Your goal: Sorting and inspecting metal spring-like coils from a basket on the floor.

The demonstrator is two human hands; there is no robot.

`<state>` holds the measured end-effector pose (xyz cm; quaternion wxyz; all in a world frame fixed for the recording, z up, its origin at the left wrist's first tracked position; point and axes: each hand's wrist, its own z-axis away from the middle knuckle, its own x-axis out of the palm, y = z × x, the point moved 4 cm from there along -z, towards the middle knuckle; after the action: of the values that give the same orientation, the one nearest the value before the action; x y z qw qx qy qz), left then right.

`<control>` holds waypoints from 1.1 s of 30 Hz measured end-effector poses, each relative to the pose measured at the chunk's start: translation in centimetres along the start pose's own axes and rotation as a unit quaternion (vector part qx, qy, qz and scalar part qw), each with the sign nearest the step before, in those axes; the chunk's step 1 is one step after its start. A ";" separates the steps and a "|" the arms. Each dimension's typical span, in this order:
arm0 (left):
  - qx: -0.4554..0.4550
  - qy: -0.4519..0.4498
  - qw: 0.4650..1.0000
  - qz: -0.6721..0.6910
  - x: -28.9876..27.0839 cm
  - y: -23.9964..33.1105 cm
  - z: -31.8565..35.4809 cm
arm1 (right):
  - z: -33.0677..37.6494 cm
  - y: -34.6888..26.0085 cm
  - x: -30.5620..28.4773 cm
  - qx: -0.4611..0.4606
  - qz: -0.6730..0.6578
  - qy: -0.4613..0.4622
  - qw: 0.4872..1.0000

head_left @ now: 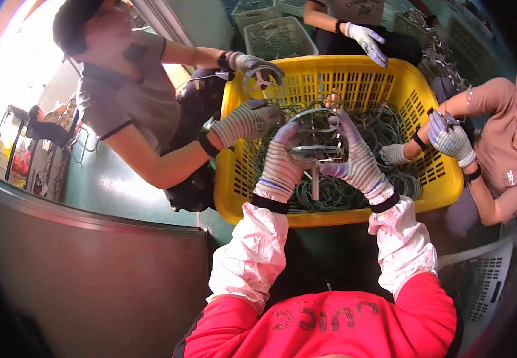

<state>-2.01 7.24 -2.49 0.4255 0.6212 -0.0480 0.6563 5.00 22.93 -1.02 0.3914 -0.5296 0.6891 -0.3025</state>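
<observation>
Above the big yellow basket, both of my striped gloves grip a shiny round metal frame (317,149). It has a thin ring on top, a lower round part and a short post pointing down. My left hand (282,161) holds its left side, fingers curled against it. My right hand (357,158) closes on its right side, thumb near the lower part. Below lie many grey metal rings (402,179), tangled in the yellow basket (252,213). Part of the frame is hidden behind my fingers.
At left, a person (130,113) in striped gloves holds a round metal piece (263,82) over the rim. Another person's hand (449,134) works at right; a gloved hand (366,40) rests beyond. White crates (279,39) stand behind, and a metal panel (91,268) lies at left.
</observation>
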 end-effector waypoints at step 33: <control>0.063 0.144 0.983 -0.091 0.2 -2.3 0.4 | -0.1 -0.4 -1.3 -0.047 0.111 0.156 0.980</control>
<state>-0.22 8.58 -3.31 0.4463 0.5470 0.1120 0.6993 5.26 24.08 -0.32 0.2849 -0.4143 0.8096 -0.3029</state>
